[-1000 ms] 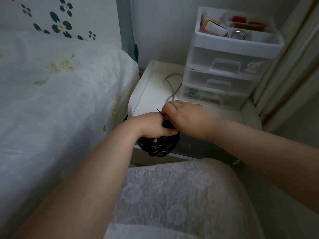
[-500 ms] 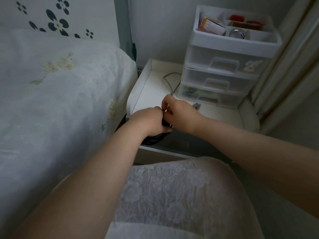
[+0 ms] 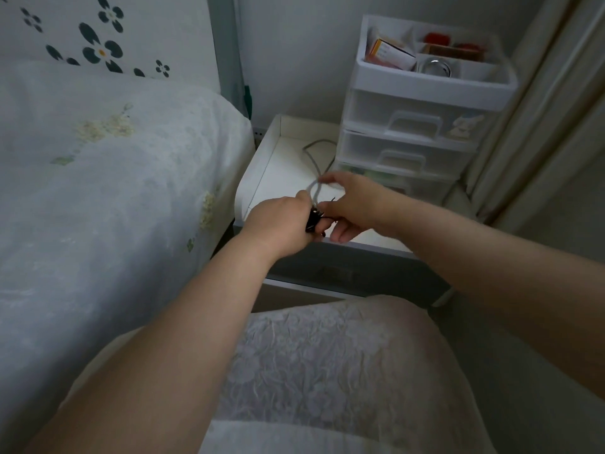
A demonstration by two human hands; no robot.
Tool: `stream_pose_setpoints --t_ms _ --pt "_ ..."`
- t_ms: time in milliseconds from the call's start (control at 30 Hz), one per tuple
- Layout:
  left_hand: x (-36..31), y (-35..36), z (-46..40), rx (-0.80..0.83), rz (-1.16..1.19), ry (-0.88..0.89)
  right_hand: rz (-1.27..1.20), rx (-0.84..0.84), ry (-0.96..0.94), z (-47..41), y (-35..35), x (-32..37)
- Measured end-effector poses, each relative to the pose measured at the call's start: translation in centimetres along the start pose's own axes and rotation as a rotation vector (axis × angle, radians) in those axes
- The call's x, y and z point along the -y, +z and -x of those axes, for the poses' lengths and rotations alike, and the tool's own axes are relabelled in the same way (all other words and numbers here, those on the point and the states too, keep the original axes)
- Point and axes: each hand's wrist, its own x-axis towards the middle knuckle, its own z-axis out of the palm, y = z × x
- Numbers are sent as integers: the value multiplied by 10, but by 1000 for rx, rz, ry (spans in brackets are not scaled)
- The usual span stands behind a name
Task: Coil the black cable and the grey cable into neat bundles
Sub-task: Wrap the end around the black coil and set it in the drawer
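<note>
The grey cable lies on the white top of the bedside table, running away from the person toward the back wall and curving beside the plastic drawer unit; its near end rises in a small loop between the two hands. Its long axis therefore points straight ahead, so slack must be drawn toward the body. The right hand is the nearer one to that loop, its fingers curled at the top of it, though blur hides whether they truly pinch it. The left hand is closed round the black cable, of which only a dark sliver shows beside the palm. The hands sit close together, just above the table's front edge, with the bed to the left.
</note>
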Motion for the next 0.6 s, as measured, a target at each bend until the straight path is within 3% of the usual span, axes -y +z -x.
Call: stream_pose_setpoints --t_ms 133,367,600 --pt "-5 -4 5 12 41 45 90 96 -62 9 -13 1" --pt "-9 -2 4 104 155 18 309 -44 -103 13 -6 1" --pt "-5 1 3 179 199 14 830 -27 -289 16 -4 4"
